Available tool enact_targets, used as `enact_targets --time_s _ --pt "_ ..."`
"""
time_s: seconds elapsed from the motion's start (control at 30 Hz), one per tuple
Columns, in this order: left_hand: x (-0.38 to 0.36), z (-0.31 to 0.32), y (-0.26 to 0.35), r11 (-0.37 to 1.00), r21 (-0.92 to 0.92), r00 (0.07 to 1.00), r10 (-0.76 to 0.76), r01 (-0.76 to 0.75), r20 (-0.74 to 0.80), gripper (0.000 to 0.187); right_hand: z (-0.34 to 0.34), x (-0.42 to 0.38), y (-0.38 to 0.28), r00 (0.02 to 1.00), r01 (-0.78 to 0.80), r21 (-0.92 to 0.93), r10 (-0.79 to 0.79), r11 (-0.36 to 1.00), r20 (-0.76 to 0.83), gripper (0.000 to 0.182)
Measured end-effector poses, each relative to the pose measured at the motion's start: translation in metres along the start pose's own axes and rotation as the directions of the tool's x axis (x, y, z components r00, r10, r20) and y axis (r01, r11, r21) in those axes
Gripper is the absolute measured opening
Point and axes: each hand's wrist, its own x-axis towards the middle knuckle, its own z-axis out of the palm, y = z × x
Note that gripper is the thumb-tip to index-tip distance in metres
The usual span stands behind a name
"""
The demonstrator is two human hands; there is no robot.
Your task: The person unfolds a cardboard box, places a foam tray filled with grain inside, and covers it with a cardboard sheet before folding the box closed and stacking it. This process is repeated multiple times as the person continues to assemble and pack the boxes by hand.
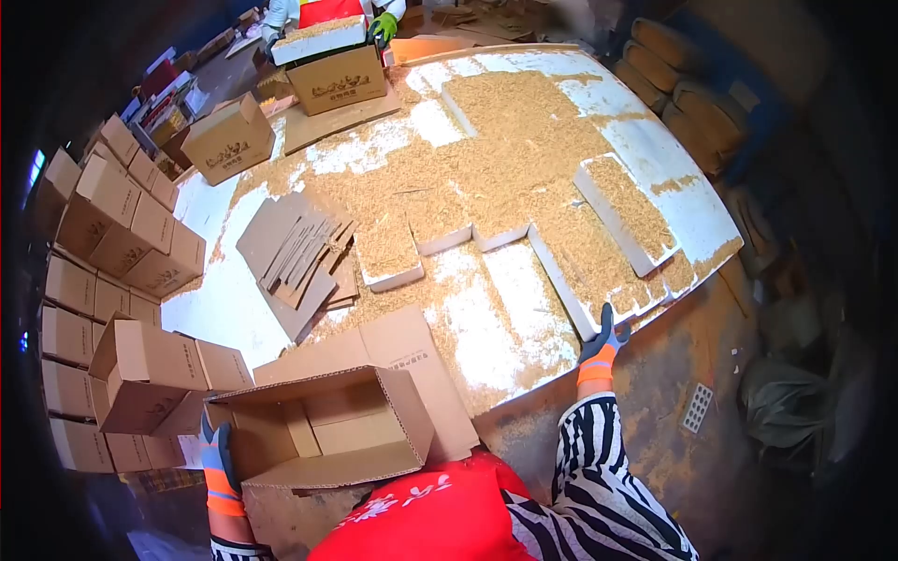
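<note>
An open cardboard box (pixel 323 430) lies tilted at the front left, its hollow inside facing up toward me. My left hand (pixel 217 458), in a grey and orange glove, is closed on its left wall. My right hand (pixel 603 344), gloved alike, grips the near end of a white foam tray (pixel 558 285) heaped with brown husk or sawdust. Its fingers reach over the rim and the thumb sticks out to the right. What the tray holds beneath the loose filling is hidden. Under the box lies a flattened cardboard sheet (pixel 421 360).
Loose husk covers much of the white table (pixel 673 140). Other filled trays (pixel 622 206) and cardboard pieces (pixel 304 252) lie on it. Stacked boxes (pixel 122 224) line the left side. Across the table, a co-worker's green-gloved hand (pixel 383 30) is beside a filled tray above a box (pixel 337 82).
</note>
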Motion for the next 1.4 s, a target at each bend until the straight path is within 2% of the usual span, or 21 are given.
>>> enact_targets --time_s 0.17,0.23,0.3,0.33,0.43,0.57,0.63,0.67,0.7,0.73,0.83,0.9,0.97,1.0,1.1,1.13,1.2,1.23,1.3,1.37,1.4 --pt "0.006 -0.004 -0.013 0.989 0.107 0.995 0.103 -0.102 -0.001 0.051 -0.015 -0.029 -0.035 0.96 0.0 0.116 -0.033 0.993 0.278 0.058" --pt "0.008 -0.002 -0.015 0.99 0.1 0.995 0.102 -0.102 0.005 0.051 -0.037 -0.029 -0.043 0.871 0.04 0.122 -0.094 0.992 0.482 0.056" --pt "0.018 -0.008 -0.041 0.963 0.24 0.99 0.136 -0.124 -0.036 0.053 -0.033 -0.067 -0.082 0.789 -0.142 0.116 0.042 0.983 0.613 0.052" --pt "0.012 0.003 -0.015 0.988 0.138 0.997 0.077 -0.073 -0.025 0.053 -0.028 -0.082 -0.098 0.741 -0.189 0.103 0.073 0.977 0.667 0.051" --pt "0.03 0.011 -0.056 0.974 -0.206 0.993 0.081 -0.097 -0.089 0.054 0.0 -0.149 -0.152 0.604 -0.317 0.017 0.188 0.948 0.774 0.049" --pt "0.012 0.024 -0.004 0.978 -0.194 0.997 -0.072 0.071 0.002 0.059 0.029 -0.229 -0.183 0.463 -0.265 -0.116 0.231 0.957 0.856 0.045" --pt "0.006 0.028 0.008 0.98 -0.191 0.998 0.061 -0.064 -0.022 0.06 0.034 -0.255 -0.184 0.425 -0.195 -0.165 0.235 0.967 0.874 0.041" --pt "0.006 0.028 0.005 0.971 -0.213 0.995 0.102 -0.105 -0.024 0.057 0.021 -0.238 -0.167 0.424 -0.057 -0.154 0.163 0.986 0.891 0.029" --pt "0.01 0.029 -0.004 0.961 -0.234 0.989 0.143 -0.145 -0.027 0.055 0.019 -0.245 -0.157 0.254 0.512 -0.039 -0.108 0.858 0.961 0.02" --pt "0.014 0.03 -0.012 0.951 -0.248 0.983 0.185 -0.183 -0.015 0.051 0.023 -0.259 -0.16 0.18 0.527 -0.03 -0.078 0.849 0.981 0.019" --pt "0.013 0.026 -0.02 0.824 -0.567 0.98 0.129 -0.019 0.153 0.06 0.033 -0.291 -0.155 -0.215 0.802 0.241 -0.113 0.546 0.97 0.028" --pt "0.003 0.021 -0.008 0.813 -0.583 0.982 0.125 -0.021 0.14 0.052 0.05 -0.351 -0.173 0.122 0.454 -0.271 0.242 0.849 0.963 0.056" --pt "-0.01 0.017 0.009 0.75 -0.66 0.981 0.153 -0.038 0.117 0.045 0.057 -0.368 -0.167 0.157 0.346 -0.305 0.266 0.887 0.951 0.061" --pt "-0.009 0.015 0.006 0.621 -0.781 0.968 0.149 0.069 0.204 0.046 0.062 -0.375 -0.168 0.146 0.329 -0.32 0.286 0.889 0.947 0.062" --pt "-0.01 0.012 0.003 0.649 -0.76 0.969 0.154 0.047 0.192 0.048 0.067 -0.384 -0.159 0.201 0.274 -0.405 0.359 0.872 0.911 0.062" --pt "-0.005 0.017 -0.011 0.818 -0.573 0.987 0.128 -0.05 0.096 0.05 0.072 -0.384 -0.16 0.147 0.399 -0.448 0.426 0.8 0.893 0.06" --pt "-0.004 0.015 -0.013 0.918 -0.357 0.979 0.202 -0.175 0.038 0.051 0.086 -0.375 -0.159 0.064 0.603 -0.457 0.532 0.654 0.845 0.055" --pt "-0.004 0.015 -0.012 0.944 -0.235 0.969 0.244 -0.233 0.021 0.052 0.09 -0.376 -0.163 0.092 0.721 -0.467 0.597 0.512 0.797 0.048" --pt "-0.006 0.019 -0.009 0.938 -0.24 0.964 0.266 -0.25 0.033 0.053 0.097 -0.366 -0.161 0.21 0.915 -0.392 0.716 0.096 0.666 0.046" --pt "0.0 0.021 -0.017 0.932 -0.246 0.957 0.286 -0.265 0.055 0.052 0.103 -0.369 -0.158 0.124 0.966 0.072 0.684 -0.25 0.719 0.053" --pt "-0.001 0.019 -0.013 0.95 -0.162 0.956 0.283 -0.268 0.075 0.051 0.108 -0.377 -0.161 0.129 0.951 0.116 0.707 -0.288 0.696 0.05"
